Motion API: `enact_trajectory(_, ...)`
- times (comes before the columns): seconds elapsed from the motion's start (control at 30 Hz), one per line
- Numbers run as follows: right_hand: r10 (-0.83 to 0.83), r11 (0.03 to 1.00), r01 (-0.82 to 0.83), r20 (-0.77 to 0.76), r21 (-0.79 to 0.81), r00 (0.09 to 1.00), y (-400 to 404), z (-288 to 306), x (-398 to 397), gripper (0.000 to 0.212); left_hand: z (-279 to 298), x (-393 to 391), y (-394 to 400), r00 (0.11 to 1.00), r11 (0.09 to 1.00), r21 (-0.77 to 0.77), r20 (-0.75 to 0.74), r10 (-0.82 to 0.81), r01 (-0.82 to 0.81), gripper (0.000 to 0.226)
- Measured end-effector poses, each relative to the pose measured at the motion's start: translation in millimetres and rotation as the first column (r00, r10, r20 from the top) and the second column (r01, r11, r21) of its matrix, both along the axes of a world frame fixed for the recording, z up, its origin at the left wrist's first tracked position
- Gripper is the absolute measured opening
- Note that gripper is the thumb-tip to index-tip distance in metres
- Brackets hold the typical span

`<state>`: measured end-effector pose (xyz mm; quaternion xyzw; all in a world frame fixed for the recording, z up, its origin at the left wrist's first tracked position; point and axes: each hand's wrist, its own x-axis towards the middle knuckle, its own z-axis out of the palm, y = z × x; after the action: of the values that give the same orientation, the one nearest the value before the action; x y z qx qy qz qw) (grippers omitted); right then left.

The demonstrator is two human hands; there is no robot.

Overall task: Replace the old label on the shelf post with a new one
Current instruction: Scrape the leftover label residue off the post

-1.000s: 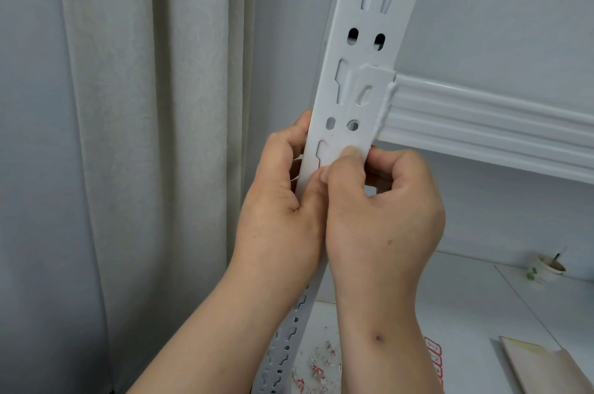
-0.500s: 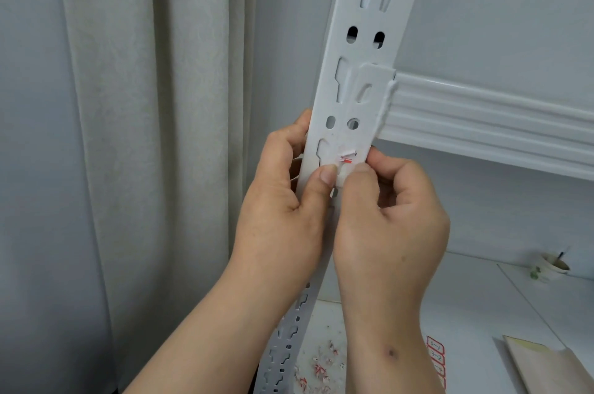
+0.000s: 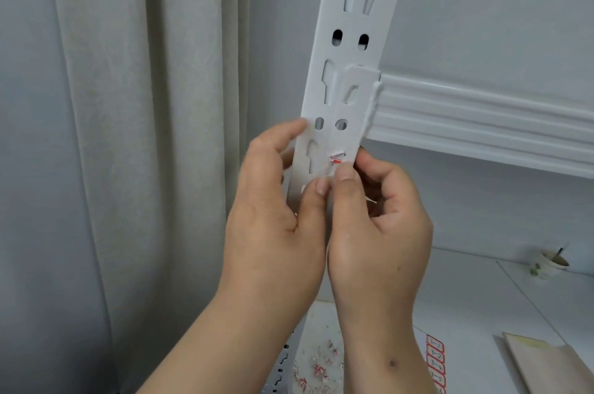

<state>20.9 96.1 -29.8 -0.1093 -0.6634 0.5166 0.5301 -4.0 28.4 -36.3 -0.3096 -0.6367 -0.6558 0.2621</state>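
A white slotted shelf post rises through the middle of the view. A torn scrap of the old label, white with red print, still sticks to the post's face. My left hand wraps round the post's left edge, its thumb pressed on the front. My right hand sits at the post's right side with curled fingers, its thumb tip on the post just below the scrap. A sheet of new red-bordered labels lies on the lower shelf board.
A white shelf beam runs right from the post. Torn label scraps litter the lower board. A paper cup stands at the far right, a beige envelope lies near the corner. A curtain hangs on the left.
My right thumb has slid down the post, uncovering the torn red and white scrap. My left thumb has also moved down. The post has not moved.
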Motion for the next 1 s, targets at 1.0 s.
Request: enact_trajectory(1.0, 0.048, 0.999, -0.048, 0.051, -0.004, 0.998, 8, 6, 3, 0.002, 13, -22, 19, 0.828, 0.867, -0.069, -0.345, 0.443, -0.493, 0.007)
